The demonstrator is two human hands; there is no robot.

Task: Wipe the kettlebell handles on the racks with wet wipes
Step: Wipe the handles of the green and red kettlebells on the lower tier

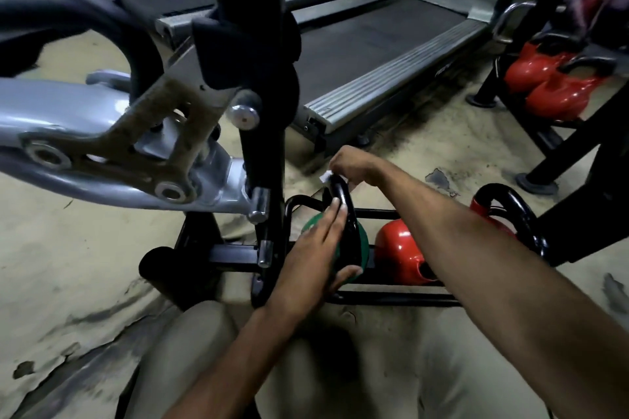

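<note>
Knees (190, 360) bent at low rack (391, 298). Left hand (315, 250), fingers straight, steadies green kettlebell (363, 242); right hand (352, 167) pinches wipe (325, 176) atop its handle (343, 196). Red kettlebells (401, 250) likely still to do.

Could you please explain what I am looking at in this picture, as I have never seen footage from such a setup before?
There is no robot here. The single picture comes from a wide-angle camera worn on a person's head, looking forward and down, so the two bare arms reaching in from below are the wearer's own. The person is low in front of a black floor rack that holds kettlebells. The left hand lies with straight fingers against the green kettlebell, seemingly steadying it. The right hand is curled over the top of its black handle, with a white wet wipe peeping out. A red kettlebell sits beside it. The grey metal frame on the left is a gym machine, and treadmills lie behind.
</note>
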